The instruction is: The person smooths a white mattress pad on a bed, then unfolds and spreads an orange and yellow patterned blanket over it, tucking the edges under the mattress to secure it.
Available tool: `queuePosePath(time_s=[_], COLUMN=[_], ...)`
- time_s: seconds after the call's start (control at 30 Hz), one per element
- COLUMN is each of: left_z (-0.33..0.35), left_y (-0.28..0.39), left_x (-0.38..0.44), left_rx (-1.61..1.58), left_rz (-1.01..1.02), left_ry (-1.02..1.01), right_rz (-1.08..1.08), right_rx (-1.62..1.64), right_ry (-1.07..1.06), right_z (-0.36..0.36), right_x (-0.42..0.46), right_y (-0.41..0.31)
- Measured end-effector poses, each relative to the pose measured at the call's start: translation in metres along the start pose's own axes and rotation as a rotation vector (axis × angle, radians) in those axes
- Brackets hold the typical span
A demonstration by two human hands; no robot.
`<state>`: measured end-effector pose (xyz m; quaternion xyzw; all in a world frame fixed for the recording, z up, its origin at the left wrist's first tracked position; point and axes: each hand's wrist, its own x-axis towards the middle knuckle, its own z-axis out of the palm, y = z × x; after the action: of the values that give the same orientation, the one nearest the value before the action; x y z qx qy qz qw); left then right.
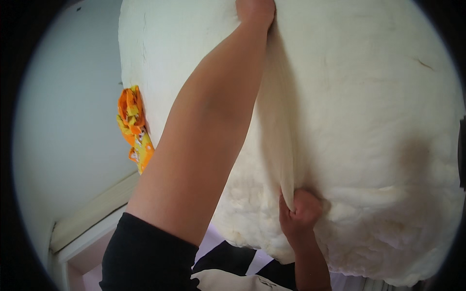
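Note:
A thick pad of off-white fibre batting [356, 109] fills most of the view, smooth on top and lumpy along its near edge. Pulled taut between my two hands is a thin veil of pale fibre [282, 120], partly lifted off the pad. My left hand [256, 12] grips its far end at the top rim of the picture, with the fingers partly cut off or hidden. Near the pad's front edge, my right hand [303, 211] is closed in a fist around the narrowed near end. My left forearm hides part of the batting.
An orange and yellow patterned cloth [133, 123] lies crumpled at the pad's left edge. Beyond it is a pale grey surface [76, 127], bordered by a cream ledge [98, 207]. A dark object [462, 152] shows at the right rim. A thin brown strand [424, 64] rests on the batting.

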<state>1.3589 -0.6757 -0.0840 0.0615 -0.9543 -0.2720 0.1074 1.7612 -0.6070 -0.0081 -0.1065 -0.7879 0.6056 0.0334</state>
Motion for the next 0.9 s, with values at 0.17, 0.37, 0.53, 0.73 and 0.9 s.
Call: queuePosePath(time_s=[0.17, 0.37, 0.53, 0.73, 0.9], left_z=[-0.044, -0.133, -0.147, -0.133, -0.146], left_y=[-0.008, -0.048, -0.109, -0.117, -0.107], left_x=[-0.001, -0.021, -0.058, -0.078, -0.072], left_rx=[-0.202, 0.024, 0.276, 0.218, 0.007], left_rz=[-0.053, -0.006, 0.153, 0.308, 0.042], left_ry=[-0.144, -0.436, -0.209, -0.057, -0.070], right_rz=[-0.010, -0.200, -0.031, -0.015, 0.131], right_rx=[-0.251, -0.399, -0.351, -0.618, -0.519], right_ry=[-0.165, 0.279, -0.156, -0.058, -0.227], right_z=[0.003, 0.015, 0.076, 0.131, 0.114], right_x=[-0.003, -0.001, 0.019, 0.029, 0.045], right_y=[0.009, -0.050, -0.079, -0.022, -0.048])
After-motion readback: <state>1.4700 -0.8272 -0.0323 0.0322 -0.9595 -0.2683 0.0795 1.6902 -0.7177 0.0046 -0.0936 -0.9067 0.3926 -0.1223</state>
